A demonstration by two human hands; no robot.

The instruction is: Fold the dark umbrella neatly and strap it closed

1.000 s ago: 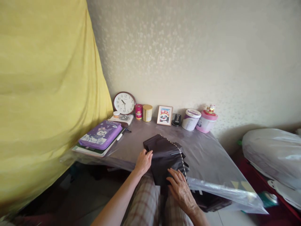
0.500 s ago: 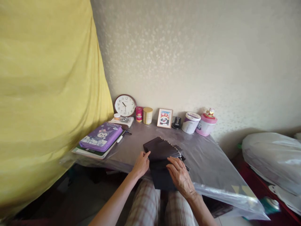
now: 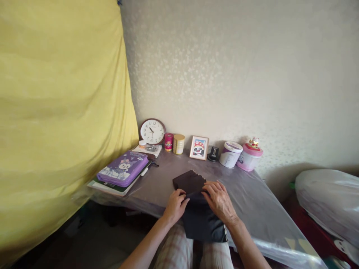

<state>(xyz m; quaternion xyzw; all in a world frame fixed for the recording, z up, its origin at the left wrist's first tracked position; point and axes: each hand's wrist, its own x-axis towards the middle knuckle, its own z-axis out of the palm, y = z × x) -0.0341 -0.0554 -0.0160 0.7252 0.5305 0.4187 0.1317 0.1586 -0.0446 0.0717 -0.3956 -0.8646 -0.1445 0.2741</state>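
Observation:
A black folded cloth (image 3: 203,220) with a light patterned trim along one edge lies partly on the table and hangs over its front edge toward my knees. Its upper part (image 3: 188,180) is stacked in flat layers. My left hand (image 3: 176,205) pinches the cloth near its left side, thumb and fingers close together. On the right side, my right hand (image 3: 219,200) has its curled fingers on the cloth, gripping a fold across the middle. The fabric beneath both sets of fingertips is hidden.
Along the wall stand a clock (image 3: 153,131), a pink can (image 3: 168,142), a yellow can (image 3: 178,144), a framed panda picture (image 3: 199,147) and two tubs (image 3: 230,154). A purple case (image 3: 123,168) lies on books at left. A yellow curtain (image 3: 61,112) hangs beside the table (image 3: 252,198).
More of the black cloth now hangs over the front edge, spread wider toward my knees. My hands have come closer together across the fold. The view has tilted up slightly.

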